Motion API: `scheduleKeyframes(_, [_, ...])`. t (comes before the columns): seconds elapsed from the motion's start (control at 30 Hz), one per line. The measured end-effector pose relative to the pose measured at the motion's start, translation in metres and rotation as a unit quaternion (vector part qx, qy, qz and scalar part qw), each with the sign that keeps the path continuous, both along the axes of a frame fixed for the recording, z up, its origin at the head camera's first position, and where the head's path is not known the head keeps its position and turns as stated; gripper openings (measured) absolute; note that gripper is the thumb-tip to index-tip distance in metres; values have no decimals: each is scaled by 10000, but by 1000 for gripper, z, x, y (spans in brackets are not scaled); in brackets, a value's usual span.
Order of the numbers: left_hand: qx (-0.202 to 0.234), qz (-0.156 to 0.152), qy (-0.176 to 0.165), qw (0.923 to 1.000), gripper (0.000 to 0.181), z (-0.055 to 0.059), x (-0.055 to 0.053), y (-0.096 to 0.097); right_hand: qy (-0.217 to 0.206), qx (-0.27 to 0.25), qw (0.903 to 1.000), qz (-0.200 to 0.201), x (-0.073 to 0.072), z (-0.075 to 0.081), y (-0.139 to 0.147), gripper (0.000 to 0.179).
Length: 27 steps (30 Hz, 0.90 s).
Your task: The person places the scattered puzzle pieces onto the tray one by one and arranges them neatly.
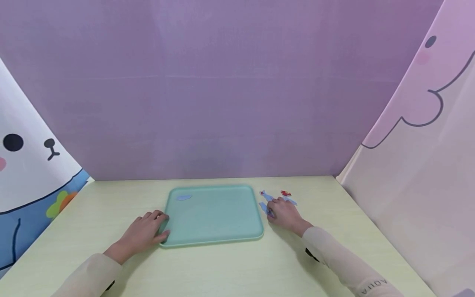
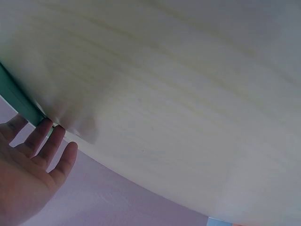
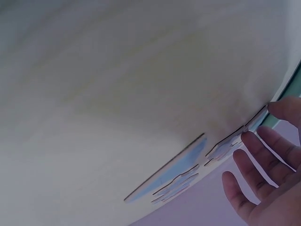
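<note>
A pale green tray (image 1: 215,216) lies flat, a small blue flat piece (image 1: 183,197) near its back left corner. My left hand (image 1: 145,231) rests on the tray's left rim, thumb toward the front corner; in the left wrist view its fairly straight fingers (image 2: 51,143) touch the green edge. Just right of the tray, my right hand (image 1: 283,213) reaches down to a blue flat cutout (image 1: 262,207), which it partly covers. Thumb and fingertips (image 3: 248,136) meet this cutout in the right wrist view. Close by lie another blue cutout (image 1: 265,195) and a red one (image 1: 285,193).
One more blue piece (image 1: 290,201) lies behind the right hand. The pale wood-grain table (image 1: 215,270) ends at a purple backdrop (image 1: 237,103). Fabric panels with cartoon prints (image 1: 33,173) stand at both sides.
</note>
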<state>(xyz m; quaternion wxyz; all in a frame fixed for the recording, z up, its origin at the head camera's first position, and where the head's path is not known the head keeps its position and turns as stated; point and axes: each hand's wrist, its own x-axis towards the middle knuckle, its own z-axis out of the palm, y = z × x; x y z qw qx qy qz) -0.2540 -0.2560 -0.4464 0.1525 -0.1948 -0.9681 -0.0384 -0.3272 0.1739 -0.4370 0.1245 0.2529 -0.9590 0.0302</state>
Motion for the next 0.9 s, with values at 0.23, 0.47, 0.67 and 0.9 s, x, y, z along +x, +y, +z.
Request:
scheduleKeyframes(0.23, [7,-8,-4,10000,41,2,1,1,-51,-186,9998,-94,1,-1,-1,15])
scheduleKeyframes(0.47, [-8,14,-28,10000,41,1,1,0,-173,-399,9988,-215,0,-1,-3,15])
scheduleKeyframes(0.67, [2,44,-40,10000,41,2,1,0,-192,-489,9984,-224,-1,-2,-3,16])
scheduleKeyframes(0.9, [-4,20,-33,10000,41,1,2,0,-231,-489,9983,-238,-1,-3,-5,16])
